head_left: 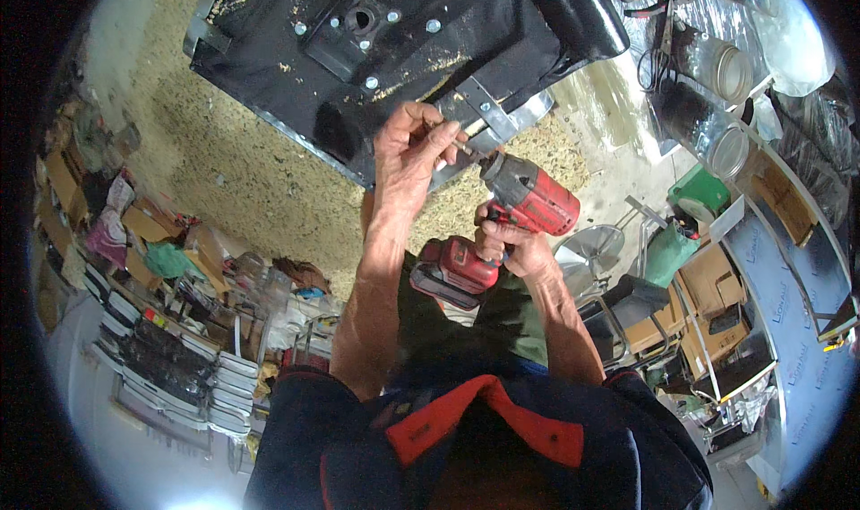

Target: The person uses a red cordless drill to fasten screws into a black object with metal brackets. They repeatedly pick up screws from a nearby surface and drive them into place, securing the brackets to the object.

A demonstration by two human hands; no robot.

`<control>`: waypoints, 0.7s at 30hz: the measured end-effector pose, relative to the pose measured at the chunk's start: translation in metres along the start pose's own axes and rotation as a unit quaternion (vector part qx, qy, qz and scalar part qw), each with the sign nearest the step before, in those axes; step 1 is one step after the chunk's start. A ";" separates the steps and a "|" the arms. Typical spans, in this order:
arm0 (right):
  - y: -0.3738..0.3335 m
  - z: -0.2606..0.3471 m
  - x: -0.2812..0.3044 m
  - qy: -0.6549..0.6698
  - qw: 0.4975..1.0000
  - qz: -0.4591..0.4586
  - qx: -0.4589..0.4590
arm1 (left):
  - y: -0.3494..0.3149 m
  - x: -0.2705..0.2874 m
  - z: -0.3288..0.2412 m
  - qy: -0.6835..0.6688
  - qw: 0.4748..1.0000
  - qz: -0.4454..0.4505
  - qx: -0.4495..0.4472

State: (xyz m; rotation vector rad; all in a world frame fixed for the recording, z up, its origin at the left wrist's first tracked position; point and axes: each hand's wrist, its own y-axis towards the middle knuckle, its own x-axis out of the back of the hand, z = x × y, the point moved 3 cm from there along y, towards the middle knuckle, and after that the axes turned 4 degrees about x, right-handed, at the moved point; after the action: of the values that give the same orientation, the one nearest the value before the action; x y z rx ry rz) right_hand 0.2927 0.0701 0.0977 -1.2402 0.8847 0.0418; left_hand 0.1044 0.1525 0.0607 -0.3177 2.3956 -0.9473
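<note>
My right hand (515, 246) grips a red and black cordless impact driver (546, 198) by its handle, with the battery pack toward my body. The driver's nose points up and left toward my left hand (412, 147). My left fingers are pinched together just ahead of the nose, around something small and thin that I cannot make out. Beyond both hands lies a black panel (260, 67), which looks like the underside of a seat, with several silver bolts around a central hole. A metal bracket (491, 114) is fixed at its near right edge, close to the driver's tip.
The panel rests on a speckled yellowish surface (224, 188). Pliers with red handles (658, 0), scissors (657, 62) and clear jars (727, 147) lie at the upper right. Cardboard boxes (712, 282) and a green container (699, 192) stand right. Cluttered scraps and stacked parts (170, 371) fill the left.
</note>
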 end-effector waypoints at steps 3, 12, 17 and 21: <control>0.001 -0.007 -0.004 0.073 0.996 0.042 -0.029 | 0.002 0.002 -0.010 0.037 0.998 0.041 -0.025; 0.017 -0.018 -0.017 -0.002 0.999 -0.013 0.049 | 0.001 -0.009 0.016 -0.029 0.989 -0.068 0.128; 0.027 -0.014 -0.002 -0.152 0.981 -0.093 0.081 | -0.001 -0.018 0.030 -0.099 0.961 -0.136 0.221; 0.052 -0.008 0.016 -0.101 0.988 -0.097 0.063 | 0.014 -0.024 0.035 -0.083 0.961 -0.161 0.211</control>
State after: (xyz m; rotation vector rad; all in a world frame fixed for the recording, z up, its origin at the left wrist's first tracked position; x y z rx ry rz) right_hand 0.2740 0.0755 0.0462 -1.1758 0.5799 -0.0414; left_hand 0.1437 0.1526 0.0394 -0.6073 1.9581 -1.4819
